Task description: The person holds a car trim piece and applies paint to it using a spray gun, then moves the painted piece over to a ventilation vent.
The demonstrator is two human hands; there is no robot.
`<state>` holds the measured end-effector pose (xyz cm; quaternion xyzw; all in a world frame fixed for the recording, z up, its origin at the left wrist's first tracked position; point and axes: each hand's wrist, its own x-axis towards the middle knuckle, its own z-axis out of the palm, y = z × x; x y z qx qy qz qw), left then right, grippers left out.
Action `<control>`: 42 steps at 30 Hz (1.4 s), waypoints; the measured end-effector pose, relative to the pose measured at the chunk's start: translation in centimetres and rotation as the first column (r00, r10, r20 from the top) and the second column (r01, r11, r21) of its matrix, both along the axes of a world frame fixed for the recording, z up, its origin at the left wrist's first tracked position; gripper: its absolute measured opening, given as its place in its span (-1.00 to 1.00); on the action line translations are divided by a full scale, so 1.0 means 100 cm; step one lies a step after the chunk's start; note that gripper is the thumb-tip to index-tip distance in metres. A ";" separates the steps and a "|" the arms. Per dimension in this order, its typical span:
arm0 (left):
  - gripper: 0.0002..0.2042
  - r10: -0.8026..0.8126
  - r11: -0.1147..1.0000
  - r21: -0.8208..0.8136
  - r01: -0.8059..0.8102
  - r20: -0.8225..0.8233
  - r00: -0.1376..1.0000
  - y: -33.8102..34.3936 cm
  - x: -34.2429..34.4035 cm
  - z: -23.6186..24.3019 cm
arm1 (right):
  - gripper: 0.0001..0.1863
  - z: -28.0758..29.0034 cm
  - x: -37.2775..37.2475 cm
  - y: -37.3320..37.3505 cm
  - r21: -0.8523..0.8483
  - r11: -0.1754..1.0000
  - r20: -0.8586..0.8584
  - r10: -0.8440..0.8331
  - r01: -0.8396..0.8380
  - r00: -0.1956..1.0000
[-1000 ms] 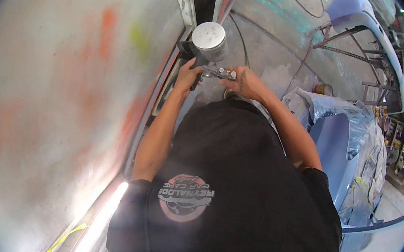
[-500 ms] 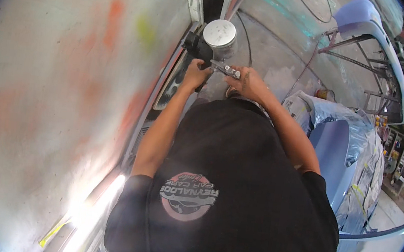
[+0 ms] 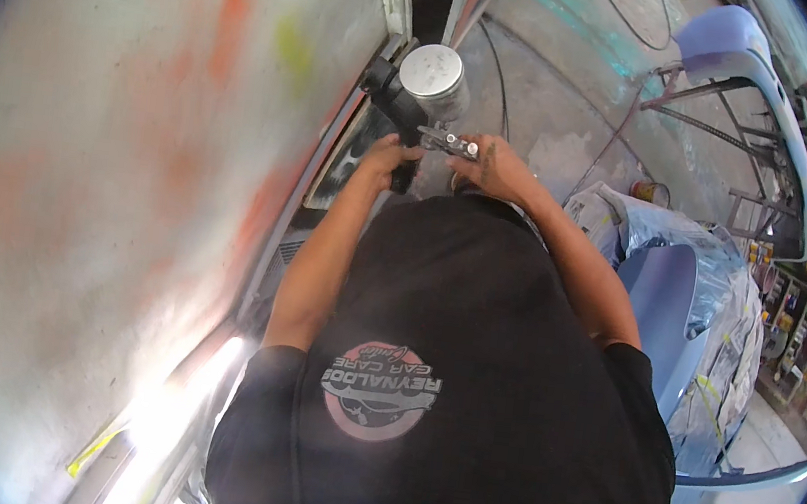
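My right hand (image 3: 496, 170) is closed round a silver spray gun (image 3: 449, 144), just ahead of my waist. The gun's round cup with a pale lid (image 3: 432, 72) stands at its far end. Close by on the left, my left hand (image 3: 386, 160) grips a black pistol-shaped tool (image 3: 397, 100), like a dryer or heat gun in outline. Its handle runs down past my fingers, and its wide end points away to the left, beside the cup. The two tools nearly touch or overlap; I cannot tell which.
A paint-smeared wall panel (image 3: 135, 139) rises close on my left. On the right stand a light-blue car part (image 3: 665, 294) over plastic and paper sheeting, a metal stand (image 3: 722, 120) bearing another blue part (image 3: 722, 39), and a small can (image 3: 651, 193). A hose (image 3: 499, 72) crosses the floor.
The black tool has turned, showing more of its body and handle. The spray gun's cup has shifted slightly left and down. Both hands keep their hold.
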<state>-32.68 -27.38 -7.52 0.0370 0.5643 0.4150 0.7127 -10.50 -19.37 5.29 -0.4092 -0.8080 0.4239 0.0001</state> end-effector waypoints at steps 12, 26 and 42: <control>-0.17 -0.007 0.998 0.058 0.004 0.049 0.999 0.008 0.015 0.008 | -0.53 0.015 -0.001 -0.006 -0.021 0.996 0.038 0.093 -0.092 0.995; -0.57 -0.055 0.981 0.179 0.072 -0.100 0.993 0.020 0.019 0.033 | -0.58 -0.021 0.014 -0.003 0.002 0.999 0.086 0.053 -0.053 0.995; -0.61 0.101 0.994 0.038 -0.100 -0.018 0.995 0.014 0.030 0.015 | -0.65 -0.014 0.008 0.005 -0.060 0.996 0.049 0.075 -0.072 0.996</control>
